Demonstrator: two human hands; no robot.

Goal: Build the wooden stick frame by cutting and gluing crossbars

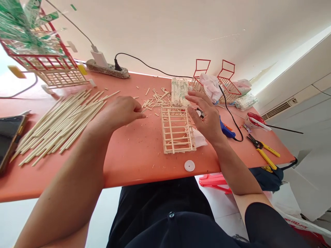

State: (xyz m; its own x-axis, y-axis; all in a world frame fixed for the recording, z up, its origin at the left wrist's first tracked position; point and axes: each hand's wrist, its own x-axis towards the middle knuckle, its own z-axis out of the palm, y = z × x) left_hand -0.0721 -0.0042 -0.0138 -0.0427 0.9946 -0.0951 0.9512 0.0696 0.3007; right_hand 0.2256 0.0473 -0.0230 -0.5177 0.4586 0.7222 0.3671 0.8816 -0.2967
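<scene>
A small frame of pale wooden sticks (170,132) lies on the orange table (139,165) in the middle. Left of it, my left hand (122,112) hovers with its fingers pressed together; whatever is between them is too small to make out. My right hand (205,115) is over the frame's upper right corner, its fingers apart and holding nothing. Short stick pieces (157,100) are scattered behind the frame. Many long sticks (64,124) lie in a pile to the left. A white round disc (189,165) sits near the table's front edge.
A blue glue gun (227,130) and yellow-handled pliers (266,155) lie at the right, near a red and white cup (254,120). Behind are wrapped sticks (179,91), red-trimmed stick frames (229,82) and a power strip (121,73). A phone (10,134) is far left.
</scene>
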